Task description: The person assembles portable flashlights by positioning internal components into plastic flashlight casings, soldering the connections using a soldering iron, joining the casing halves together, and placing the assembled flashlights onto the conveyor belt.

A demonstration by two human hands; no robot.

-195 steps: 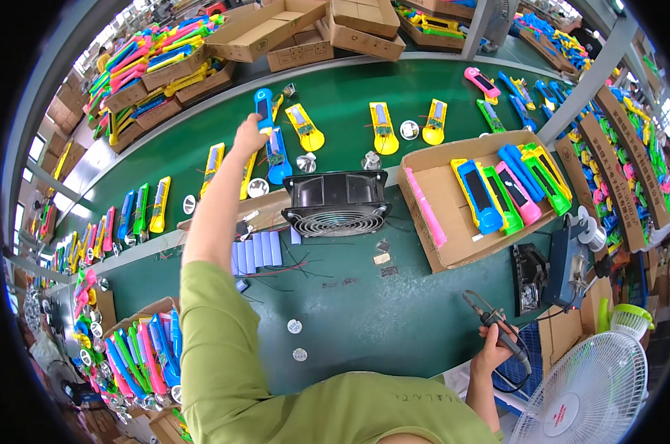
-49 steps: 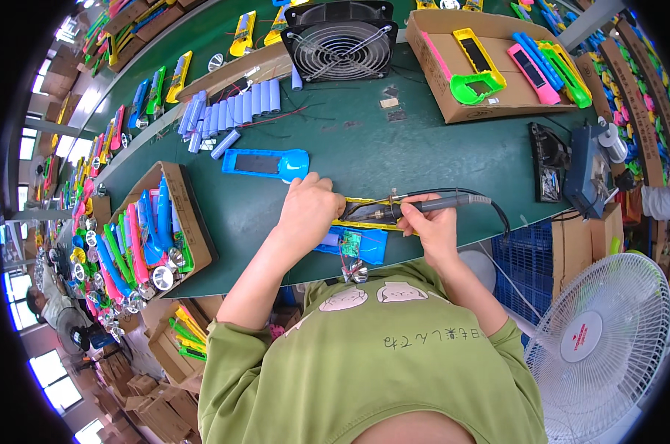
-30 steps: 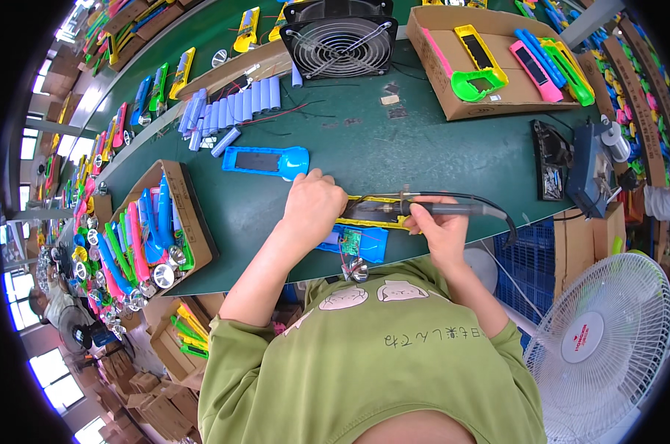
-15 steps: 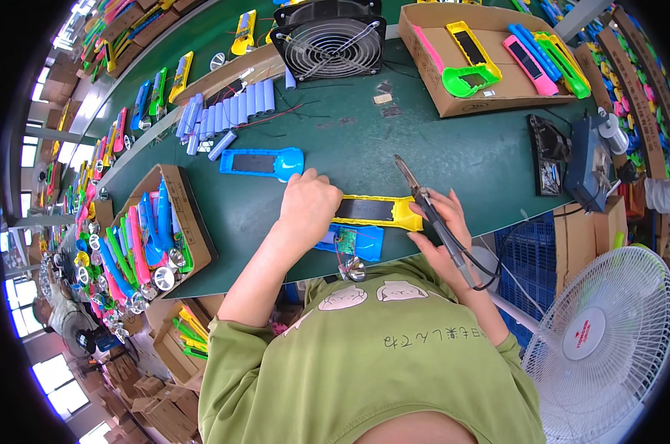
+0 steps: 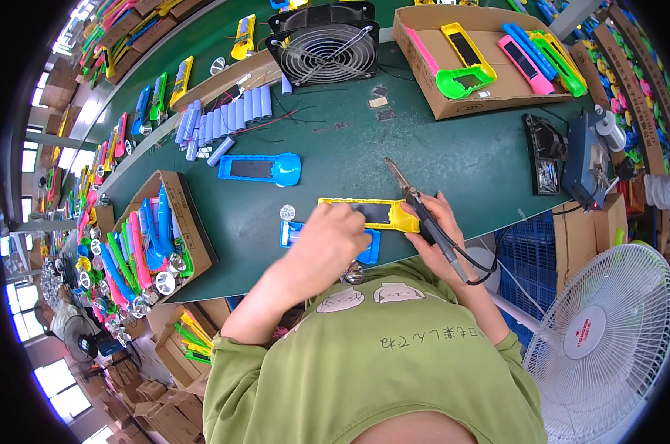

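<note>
My right hand (image 5: 440,220) grips a soldering iron (image 5: 432,226), its tip pointing up and away over the table. Beside these fingers lies a yellow flashlight casing (image 5: 398,215) with a dark panel set in it. My left hand (image 5: 329,240) is closed over a blue flashlight casing (image 5: 373,247) at the table's near edge, covering its middle. What its fingers hold, if anything, is hidden. A shiny reflector (image 5: 355,274) hangs at the edge below that hand. A small round whitish disc (image 5: 287,212) rests just left of it, and another blue casing (image 5: 286,169) lies farther off.
Purple battery cells (image 5: 235,112) with wires lie at the back left, near a black fan (image 5: 327,53). Cardboard boxes of casings stand left (image 5: 189,214) and back right (image 5: 442,107). A blue soldering station (image 5: 588,159) is at right, above a white fan (image 5: 586,333).
My left hand has moved right and nearer, from the yellow casing's left end to over the near blue casing. The round disc is now visible. My right hand still holds the soldering iron.
</note>
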